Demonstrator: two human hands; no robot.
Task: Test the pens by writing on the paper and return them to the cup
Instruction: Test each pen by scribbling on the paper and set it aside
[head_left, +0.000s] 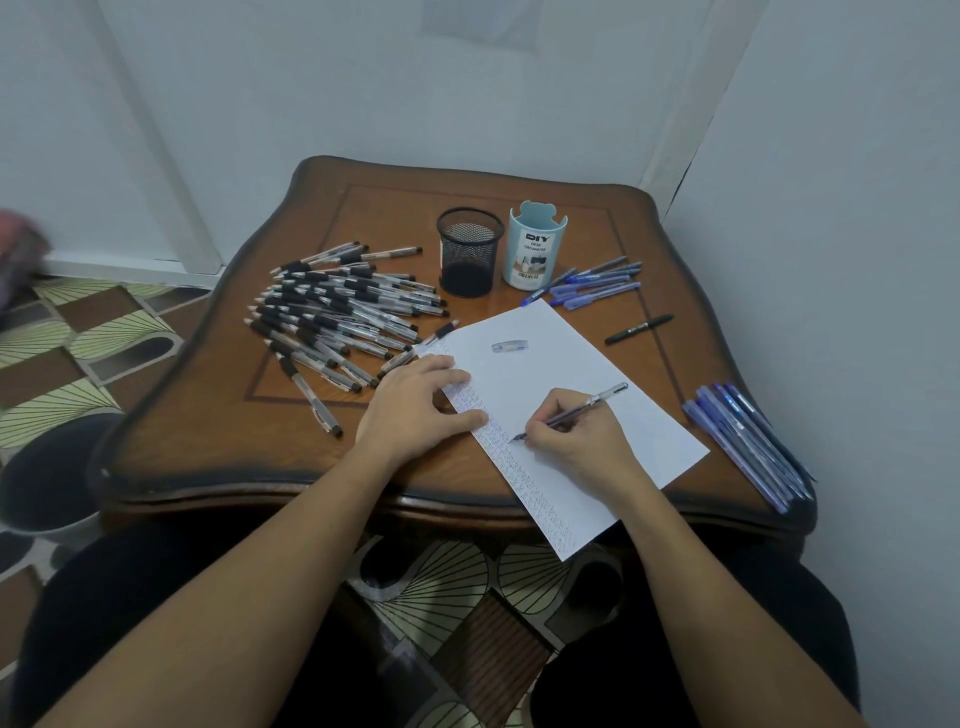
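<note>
**Q:** Where is the pen?
**A:** The pen (597, 399), uncapped, is pinched low on its barrel by the right hand (576, 444), with its tip on the paper (597, 364). The left hand (415, 410) rests flat, pinning the sheet's edge.
**Q:** How will it handle?
**A:** Light and stiff, probably slick plastic, so best held near the tip. The mesh cup (470, 249) stands beyond, well apart.

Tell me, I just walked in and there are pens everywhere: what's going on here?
The person's right hand holds a pen, tip on the paper beside a column of scribbles; the left hand presses the paper flat. Heaps of other pens lie loose on the table; the mesh cup looks empty.
</note>
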